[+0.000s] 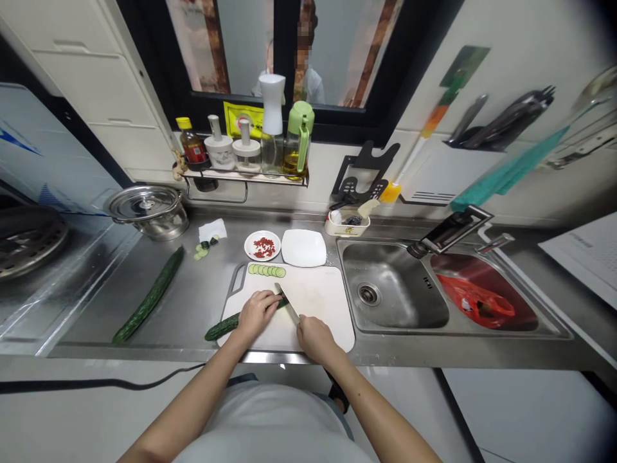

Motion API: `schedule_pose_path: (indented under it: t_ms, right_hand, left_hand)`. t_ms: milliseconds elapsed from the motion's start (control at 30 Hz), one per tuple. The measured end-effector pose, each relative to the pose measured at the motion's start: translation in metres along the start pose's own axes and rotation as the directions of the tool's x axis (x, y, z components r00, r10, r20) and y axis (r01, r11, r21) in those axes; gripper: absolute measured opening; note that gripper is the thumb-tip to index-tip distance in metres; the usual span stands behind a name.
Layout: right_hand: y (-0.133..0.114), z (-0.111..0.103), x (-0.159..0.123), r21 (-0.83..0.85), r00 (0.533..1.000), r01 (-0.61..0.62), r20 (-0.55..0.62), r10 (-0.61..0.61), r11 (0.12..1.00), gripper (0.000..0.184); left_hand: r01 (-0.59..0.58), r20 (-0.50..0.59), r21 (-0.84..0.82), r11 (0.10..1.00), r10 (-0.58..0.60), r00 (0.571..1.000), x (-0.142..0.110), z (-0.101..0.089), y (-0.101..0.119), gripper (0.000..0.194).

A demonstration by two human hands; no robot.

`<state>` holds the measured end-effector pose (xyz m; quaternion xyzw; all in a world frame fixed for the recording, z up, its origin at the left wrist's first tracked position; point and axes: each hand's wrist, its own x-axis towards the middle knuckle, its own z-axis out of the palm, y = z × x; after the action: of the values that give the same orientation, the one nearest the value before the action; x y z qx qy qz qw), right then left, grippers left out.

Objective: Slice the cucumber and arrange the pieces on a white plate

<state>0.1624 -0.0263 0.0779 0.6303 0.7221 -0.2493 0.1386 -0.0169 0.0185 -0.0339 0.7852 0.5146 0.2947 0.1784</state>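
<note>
One cucumber [224, 326], lower centre, pinned under curled left fingers [268, 297]; right fingers [303, 325] closed round knife [290, 310]; tuck left knuckles forward, match thickness of slices [267, 271] at centre.

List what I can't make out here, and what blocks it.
Head view: the middle of the cucumber on the cutting board, covered by the left hand.
Head view: the handle of the knife, inside the right hand.
Head view: contents of the pot, under its lid.
Head view: part of the dark round object, past the left edge.
</note>
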Motion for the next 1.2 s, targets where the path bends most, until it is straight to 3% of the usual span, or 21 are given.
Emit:
schedule_pose_path:
  t_ms: [300, 667, 1200]
  right_hand:
    - [-0.007, 0.0, 0.011, 0.01, 1.0, -0.005, -0.015, 0.005, 1.0, 0.036]
    - [0.002, 0.008, -0.006, -0.002, 0.999, -0.029, 0.032, 0.029, 1.0, 0.032]
    - [-0.004, 0.007, 0.012, -0.015, 1.0, -0.003, -0.003, 0.003, 1.0, 0.033]
  left_hand:
    - [-0.001, 0.016, 0.005, 1.0, 0.001, 1.0, 0.0, 0.0, -0.001, 0.023]
    - [0.002, 0.009, 0.001, 1.0, -0.002, 1.0, 0.0, 0.004, -0.005, 0.023]
    - [0.008, -0.001, -0.005, 1.0, -0.008, 1.0, 0.001, 0.003, -0.003, 0.023]
